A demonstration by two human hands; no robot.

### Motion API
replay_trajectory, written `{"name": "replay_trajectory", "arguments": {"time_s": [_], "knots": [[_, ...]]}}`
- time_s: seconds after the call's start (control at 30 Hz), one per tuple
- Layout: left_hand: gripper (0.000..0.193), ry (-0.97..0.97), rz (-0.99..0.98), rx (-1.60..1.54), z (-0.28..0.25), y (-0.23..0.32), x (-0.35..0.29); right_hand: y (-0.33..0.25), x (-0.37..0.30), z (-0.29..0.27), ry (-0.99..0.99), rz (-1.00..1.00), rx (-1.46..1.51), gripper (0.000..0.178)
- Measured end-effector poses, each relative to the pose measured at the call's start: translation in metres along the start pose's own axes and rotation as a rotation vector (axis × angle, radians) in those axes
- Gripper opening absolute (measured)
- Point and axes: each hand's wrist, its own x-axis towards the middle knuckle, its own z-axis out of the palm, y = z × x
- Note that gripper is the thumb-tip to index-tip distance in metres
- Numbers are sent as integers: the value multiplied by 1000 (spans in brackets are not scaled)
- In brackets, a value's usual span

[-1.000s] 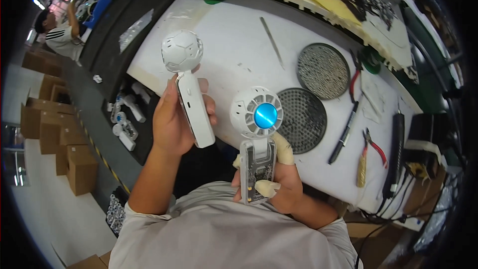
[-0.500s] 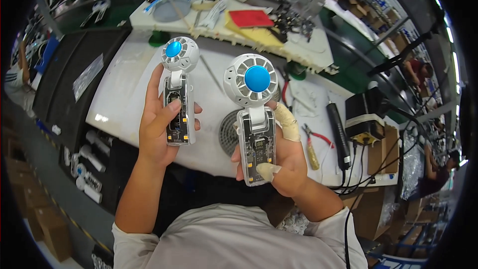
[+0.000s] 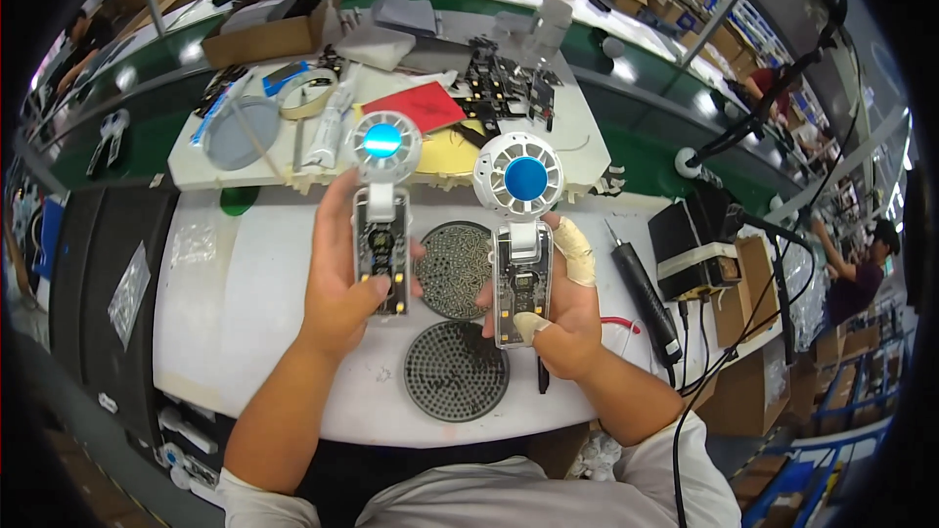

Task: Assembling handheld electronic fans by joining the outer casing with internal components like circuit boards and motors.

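A round tray of small metal parts (image 3: 452, 269), its edge overlapped by the right hand (image 3: 572, 323), lies beyond a darker perforated tray (image 3: 457, 372); a black electric screwdriver (image 3: 646, 301) lies rightward; both forearms (image 3: 293, 396) reach forward, the left hand (image 3: 337, 308) clasping one handheld fan (image 3: 382, 220), the right (thumb and finger taped) clasping a second fan (image 3: 521, 252) just beside it.
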Motion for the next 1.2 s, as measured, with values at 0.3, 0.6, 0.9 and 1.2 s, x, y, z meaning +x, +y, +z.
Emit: {"name": "replay_trajectory", "arguments": {"time_s": [0.3,0.6,0.9,1.2], "knots": [[101,11,-57,-19,1,-13,-3,11,3,-11,45,56,7,98],[101,-4,-84,-15,2,-18,-7,14,-2,-11,3,34,11,99],[96,-4,-99,-30,3,-16,-8,16,-4,-8,41,22,27,91],[83,-34,-109,-69,-2,-17,-10,17,-7,-8,37,15,-20,89]]}}
